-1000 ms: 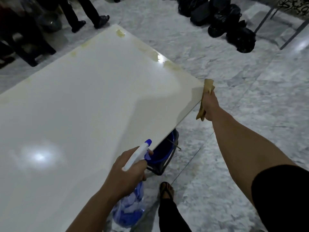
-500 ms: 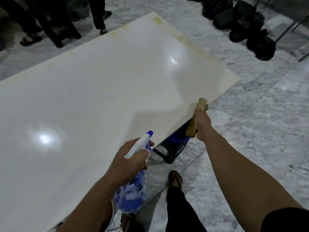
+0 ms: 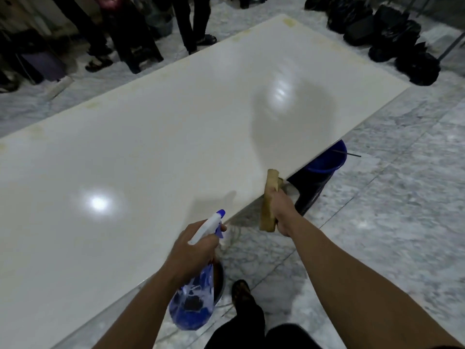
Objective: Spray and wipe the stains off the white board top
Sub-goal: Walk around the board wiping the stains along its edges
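Observation:
A large glossy white board top (image 3: 156, 152) fills the middle of the view, with faint yellowish stains (image 3: 289, 21) along its far edges and far corner. My left hand (image 3: 193, 250) grips a blue spray bottle (image 3: 193, 303) with a white trigger head, held off the near edge with its nozzle toward the board. My right hand (image 3: 283, 210) holds a tan cloth (image 3: 269, 200) pressed against the board's near edge.
A blue bucket (image 3: 324, 162) on a dark stool stands under the near right edge. Black bags (image 3: 392, 39) lie on the marble floor at the far right. Several people's legs (image 3: 186, 23) stand past the far left side. My sandalled foot (image 3: 240, 288) is below.
My right hand has slid the cloth along the near edge from the right corner toward me. The view has shifted, showing more of the board. My left hand keeps the bottle in place.

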